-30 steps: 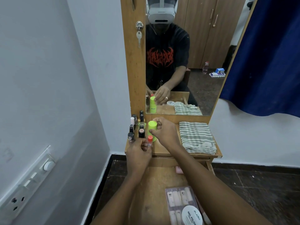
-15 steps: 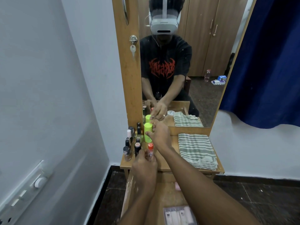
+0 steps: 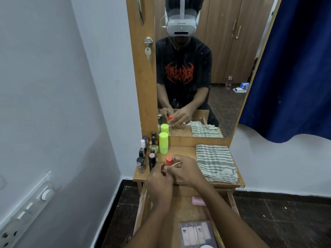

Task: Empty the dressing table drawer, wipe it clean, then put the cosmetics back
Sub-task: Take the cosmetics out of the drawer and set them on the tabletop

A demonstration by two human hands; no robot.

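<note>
At six o'clock of the tabletop's (image 3: 180, 151) front edge, left hand (image 3: 159, 178) and right hand (image 3: 186, 170) together grasp a red-capped bottle (image 3: 168, 161); bare wood lies at twelve o'clock.

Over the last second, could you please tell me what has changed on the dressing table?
The right hand let go of the tall neon-green plastic bottle and joined the left hand at the small red-capped bottle. The green bottle stays upright; the striped folded cloth and dark nail-polish bottles are unmoved.
</note>
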